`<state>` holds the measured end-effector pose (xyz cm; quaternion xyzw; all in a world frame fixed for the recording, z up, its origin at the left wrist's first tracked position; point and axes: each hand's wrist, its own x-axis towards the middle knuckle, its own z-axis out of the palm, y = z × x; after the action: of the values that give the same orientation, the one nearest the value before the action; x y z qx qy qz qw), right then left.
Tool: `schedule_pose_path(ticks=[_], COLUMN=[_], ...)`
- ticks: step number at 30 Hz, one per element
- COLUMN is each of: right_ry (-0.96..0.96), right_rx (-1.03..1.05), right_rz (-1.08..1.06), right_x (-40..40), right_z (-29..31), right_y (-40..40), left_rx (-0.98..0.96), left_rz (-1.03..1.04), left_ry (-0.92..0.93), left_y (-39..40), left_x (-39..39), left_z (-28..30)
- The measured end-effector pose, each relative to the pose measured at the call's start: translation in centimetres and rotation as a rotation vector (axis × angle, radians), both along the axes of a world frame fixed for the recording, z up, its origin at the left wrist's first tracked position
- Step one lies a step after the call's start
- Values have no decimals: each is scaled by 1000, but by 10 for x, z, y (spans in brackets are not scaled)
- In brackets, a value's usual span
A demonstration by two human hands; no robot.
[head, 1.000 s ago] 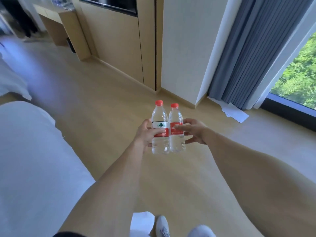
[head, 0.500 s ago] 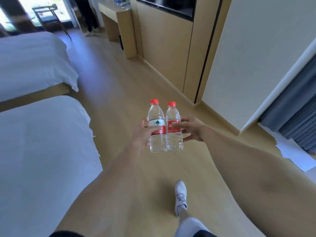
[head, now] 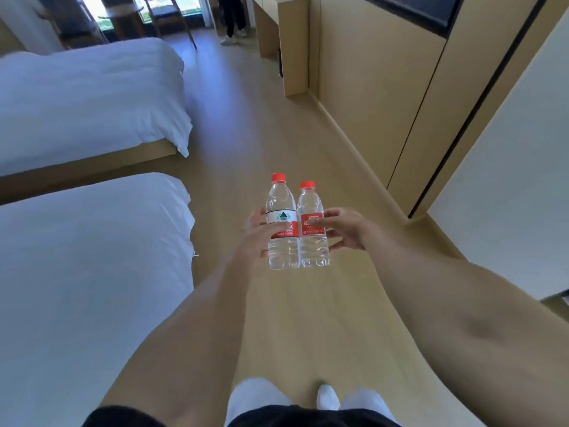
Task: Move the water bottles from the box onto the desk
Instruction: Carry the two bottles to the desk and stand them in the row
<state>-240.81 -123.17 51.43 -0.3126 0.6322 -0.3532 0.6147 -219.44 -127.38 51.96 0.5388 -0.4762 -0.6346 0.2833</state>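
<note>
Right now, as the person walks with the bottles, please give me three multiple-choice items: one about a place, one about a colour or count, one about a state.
1. Where are the two beds?
A. on the person's left
B. on the person's right
C. behind the bottles' caps

2. What colour are the caps of both bottles?
A. blue
B. red
C. white

3. How are the bottles held?
A. lying on the floor
B. both in one hand
C. upright, side by side, one in each hand

Answers:
1 A: white bedding fills the left side.
2 B: left bottle and right bottle have red caps.
3 C: left hand grips one, right hand the other.
</note>
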Motion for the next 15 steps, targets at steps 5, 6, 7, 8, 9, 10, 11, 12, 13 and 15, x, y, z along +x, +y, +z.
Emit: schedule_pose_path(ticks=[5, 6, 7, 8, 9, 10, 11, 12, 13, 15], right_ry=[3, 7, 11, 13, 15, 19, 25, 32, 40, 56], right_rx=[-2, 1, 4, 6, 9, 10, 13, 16, 17, 20], right_rz=[66, 77, 88, 97, 104, 110, 116, 121, 124, 119], right_x=[-9, -9, -10, -10, -10, -10, -9, -9, -8, -6], right_z=[-4, -5, -7, -8, -9, -10, -11, -12, -13, -13], right_y=[-78, -95, -111, -129, -147, -166, -186, -206, -226, -270], left_rx=[-9, -4, 6, 18, 28, 35, 37, 36, 37, 55], left_rz=[35, 43, 53, 63, 70, 71, 69, 71, 80, 100], left_ry=[-13, -8, -4, -3, -1, 3, 8, 14, 22, 38], left_y=[-68, -83, -98, -114, -132, -150, -170, -190, -212, -257], left_x=[-5, -6, -6, -6, -5, -5, -5, -5, -5, -5], left_z=[-3, -5, -7, -9, -12, -15, -18, -22, -26, -29])
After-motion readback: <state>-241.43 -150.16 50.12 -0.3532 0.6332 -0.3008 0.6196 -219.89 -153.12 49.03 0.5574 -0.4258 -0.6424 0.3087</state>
